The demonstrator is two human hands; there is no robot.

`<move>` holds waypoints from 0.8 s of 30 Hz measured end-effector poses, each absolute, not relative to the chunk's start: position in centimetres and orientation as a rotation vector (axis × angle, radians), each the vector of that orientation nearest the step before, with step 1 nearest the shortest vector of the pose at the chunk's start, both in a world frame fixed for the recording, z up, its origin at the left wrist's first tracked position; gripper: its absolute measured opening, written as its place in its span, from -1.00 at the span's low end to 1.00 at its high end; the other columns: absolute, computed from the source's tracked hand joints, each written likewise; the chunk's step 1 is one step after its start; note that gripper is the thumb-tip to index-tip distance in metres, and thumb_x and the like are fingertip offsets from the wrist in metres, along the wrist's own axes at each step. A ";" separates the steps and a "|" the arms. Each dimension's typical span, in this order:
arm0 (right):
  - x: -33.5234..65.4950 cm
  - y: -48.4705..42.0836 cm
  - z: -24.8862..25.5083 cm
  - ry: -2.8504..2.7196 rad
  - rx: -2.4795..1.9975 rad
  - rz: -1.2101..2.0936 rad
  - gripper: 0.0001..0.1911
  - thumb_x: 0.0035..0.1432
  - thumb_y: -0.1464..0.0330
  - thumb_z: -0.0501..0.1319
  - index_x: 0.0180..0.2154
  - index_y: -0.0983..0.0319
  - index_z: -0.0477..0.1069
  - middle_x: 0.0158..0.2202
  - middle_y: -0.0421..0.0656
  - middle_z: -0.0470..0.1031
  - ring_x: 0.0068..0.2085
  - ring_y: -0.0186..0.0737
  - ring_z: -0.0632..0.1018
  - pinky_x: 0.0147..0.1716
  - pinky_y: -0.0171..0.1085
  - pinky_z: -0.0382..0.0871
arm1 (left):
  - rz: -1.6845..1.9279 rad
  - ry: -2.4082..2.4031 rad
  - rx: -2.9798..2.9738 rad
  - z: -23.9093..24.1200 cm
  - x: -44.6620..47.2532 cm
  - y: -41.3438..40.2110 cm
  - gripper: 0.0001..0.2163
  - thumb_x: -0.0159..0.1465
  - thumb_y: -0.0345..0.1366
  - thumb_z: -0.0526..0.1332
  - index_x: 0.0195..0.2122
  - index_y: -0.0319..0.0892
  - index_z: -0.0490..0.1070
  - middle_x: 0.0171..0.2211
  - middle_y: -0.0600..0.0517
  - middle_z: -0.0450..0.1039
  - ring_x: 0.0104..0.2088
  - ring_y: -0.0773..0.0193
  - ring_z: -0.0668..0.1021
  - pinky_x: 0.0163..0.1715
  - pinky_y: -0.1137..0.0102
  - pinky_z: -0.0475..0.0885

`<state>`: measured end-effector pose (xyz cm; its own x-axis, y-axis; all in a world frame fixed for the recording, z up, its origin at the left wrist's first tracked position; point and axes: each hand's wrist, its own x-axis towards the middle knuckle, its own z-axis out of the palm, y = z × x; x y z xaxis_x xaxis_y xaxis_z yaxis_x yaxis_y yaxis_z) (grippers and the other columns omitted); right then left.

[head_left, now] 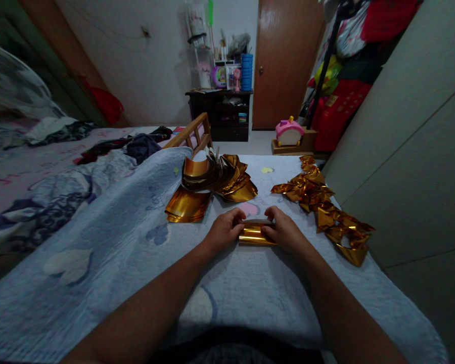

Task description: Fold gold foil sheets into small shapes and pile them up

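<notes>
A gold foil paper (pixel 255 235), curled into a roll, lies crosswise on the blue cloth in front of me. My left hand (pixel 229 226) pinches its left end, thumb on the near side and fingers curled behind. At the other end my right hand (pixel 282 227) grips it the same way, its thumb resting on the shiny face. Beyond my left hand is a fanned pile of gold foil sheets (pixel 189 205), some bent upright. Off to the right sit several folded gold foil pieces (pixel 307 187), heaped in a line along the cloth's edge.
A light blue cloth (pixel 144 273) with heart patterns covers the surface. Rumpled clothes (pixel 72 187) lie on the bed at left, beside a wooden rail (pixel 191 132). A grey cabinet (pixel 413 167) borders the right side. A pink toy (pixel 289 132) stands beyond the far edge.
</notes>
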<state>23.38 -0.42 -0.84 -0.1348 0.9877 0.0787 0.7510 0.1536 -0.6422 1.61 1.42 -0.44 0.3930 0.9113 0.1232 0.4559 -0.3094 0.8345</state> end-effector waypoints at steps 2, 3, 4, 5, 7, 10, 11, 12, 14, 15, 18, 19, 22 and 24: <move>23.5 -0.3 -0.6 -1.802 -1.598 0.783 -0.61 0.02 0.36 0.24 -0.05 0.21 0.34 -0.33 -0.20 0.43 -0.33 -0.22 0.45 -0.34 -0.30 0.26 | 0.868 1.116 1.811 -0.5 1.5 1.4 -0.87 0.18 -0.38 0.19 -0.23 -0.18 0.40 -0.37 0.08 0.43 -0.35 0.29 0.47 -0.29 0.40 0.34; 23.6 -0.3 -0.4 -1.741 -1.562 0.876 -0.62 0.02 0.34 0.24 -0.07 0.22 0.36 -0.38 -0.23 0.41 -0.38 -0.24 0.43 -0.39 -0.31 0.25 | 0.904 1.088 1.754 -0.5 1.4 1.4 -0.86 0.18 -0.36 0.20 -0.22 -0.18 0.40 -0.37 0.08 0.43 -0.34 0.29 0.47 -0.30 0.41 0.35; 23.6 -0.4 -0.2 -1.693 -1.517 0.975 -0.66 0.02 0.31 0.24 -0.11 0.23 0.39 -0.43 -0.25 0.39 -0.42 -0.26 0.41 -0.43 -0.32 0.23 | 0.937 1.064 1.697 -0.6 1.4 1.4 -0.86 0.19 -0.34 0.21 -0.21 -0.18 0.41 -0.36 0.08 0.43 -0.33 0.29 0.48 -0.30 0.42 0.35; 23.6 -0.4 0.1 -1.654 -1.469 1.067 -0.72 0.02 0.28 0.24 -0.19 0.23 0.42 -0.48 -0.26 0.36 -0.45 -0.28 0.38 -0.47 -0.34 0.20 | 0.968 1.047 1.643 -0.6 1.4 1.4 -0.85 0.19 -0.32 0.22 -0.21 -0.18 0.41 -0.35 0.07 0.43 -0.32 0.30 0.48 -0.29 0.43 0.36; 23.7 -0.5 0.7 -1.603 -1.374 1.192 -0.78 0.03 0.22 0.24 -0.36 0.24 0.43 -0.52 -0.26 0.34 -0.48 -0.32 0.35 -0.50 -0.35 0.17 | 1.026 1.028 1.545 -0.5 1.3 1.4 -0.82 0.19 -0.28 0.25 -0.19 -0.19 0.42 -0.33 0.06 0.44 -0.30 0.30 0.49 -0.27 0.44 0.37; 23.7 -0.6 1.2 -1.541 -1.363 1.191 -0.74 0.00 0.17 0.27 -0.49 0.24 0.39 -0.57 -0.27 0.31 -0.51 -0.35 0.30 -0.53 -0.36 0.13 | 1.074 1.017 1.420 -0.2 1.4 1.3 -0.79 0.17 -0.26 0.30 -0.18 -0.20 0.44 -0.34 0.06 0.45 -0.31 0.32 0.49 -0.26 0.44 0.37; 23.6 -0.6 1.3 -1.528 -1.376 1.177 -0.73 -0.02 0.16 0.27 -0.50 0.24 0.39 -0.57 -0.28 0.30 -0.52 -0.36 0.29 -0.53 -0.36 0.12 | 1.077 1.013 1.386 -0.1 1.4 1.3 -0.77 0.16 -0.25 0.31 -0.18 -0.20 0.45 -0.36 0.07 0.45 -0.33 0.33 0.49 -0.28 0.45 0.37; 23.6 -0.5 1.3 -1.518 -1.387 1.166 -0.72 -0.02 0.15 0.27 -0.51 0.24 0.39 -0.58 -0.28 0.30 -0.52 -0.35 0.29 -0.53 -0.35 0.12 | 1.073 1.009 1.356 0.0 1.5 1.2 -0.76 0.14 -0.25 0.33 -0.19 -0.21 0.46 -0.38 0.07 0.45 -0.35 0.34 0.48 -0.30 0.45 0.36; 23.5 -0.5 1.3 -1.501 -1.397 1.153 -0.69 -0.03 0.12 0.27 -0.51 0.24 0.40 -0.59 -0.28 0.30 -0.52 -0.35 0.29 -0.53 -0.34 0.12 | 1.063 1.000 1.301 0.1 1.5 1.1 -0.74 0.11 -0.22 0.37 -0.21 -0.21 0.48 -0.41 0.08 0.44 -0.38 0.35 0.46 -0.33 0.45 0.35; 23.5 -0.4 1.3 -1.498 -1.398 1.147 -0.68 -0.03 0.11 0.27 -0.52 0.23 0.39 -0.60 -0.28 0.30 -0.52 -0.35 0.28 -0.53 -0.34 0.12 | 1.060 0.996 1.277 0.2 1.5 1.1 -0.73 0.09 -0.21 0.38 -0.23 -0.21 0.48 -0.42 0.09 0.44 -0.39 0.35 0.46 -0.34 0.45 0.34; 23.4 -0.4 1.3 -1.494 -1.395 1.107 -0.67 -0.02 0.10 0.26 -0.55 0.22 0.37 -0.61 -0.28 0.30 -0.53 -0.35 0.28 -0.52 -0.33 0.11 | 1.044 0.986 1.230 0.3 1.4 1.0 -0.70 0.03 -0.16 0.44 -0.29 -0.22 0.48 -0.42 0.09 0.46 -0.39 0.35 0.47 -0.32 0.44 0.36; 23.4 -0.4 1.3 -1.496 -1.391 1.088 -0.67 -0.01 0.10 0.26 -0.56 0.22 0.36 -0.61 -0.27 0.30 -0.53 -0.34 0.28 -0.52 -0.32 0.12 | 1.034 0.983 1.224 0.3 1.4 1.0 -0.69 0.02 -0.15 0.45 -0.31 -0.22 0.47 -0.42 0.08 0.47 -0.39 0.35 0.48 -0.31 0.44 0.37; 23.4 -0.4 1.3 -1.496 -1.388 1.046 -0.67 0.00 0.11 0.26 -0.57 0.22 0.37 -0.60 -0.26 0.31 -0.51 -0.33 0.29 -0.50 -0.32 0.13 | 1.025 0.990 1.232 0.4 1.3 1.0 -0.69 0.01 -0.14 0.45 -0.35 -0.22 0.47 -0.43 0.08 0.47 -0.39 0.34 0.49 -0.30 0.43 0.37; 23.3 -0.4 1.3 -1.492 -1.396 1.035 -0.67 -0.01 0.11 0.27 -0.57 0.22 0.38 -0.60 -0.26 0.31 -0.51 -0.33 0.29 -0.50 -0.31 0.13 | 1.045 1.003 1.245 0.5 1.4 0.9 -0.72 0.03 -0.14 0.44 -0.38 -0.22 0.47 -0.45 0.09 0.45 -0.40 0.35 0.47 -0.32 0.44 0.35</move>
<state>23.30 -0.44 1.34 -0.0427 0.9986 0.0328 0.3187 0.0447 -0.9468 1.36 0.91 0.48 0.2335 0.9722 -0.0196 -0.0600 0.0345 0.9976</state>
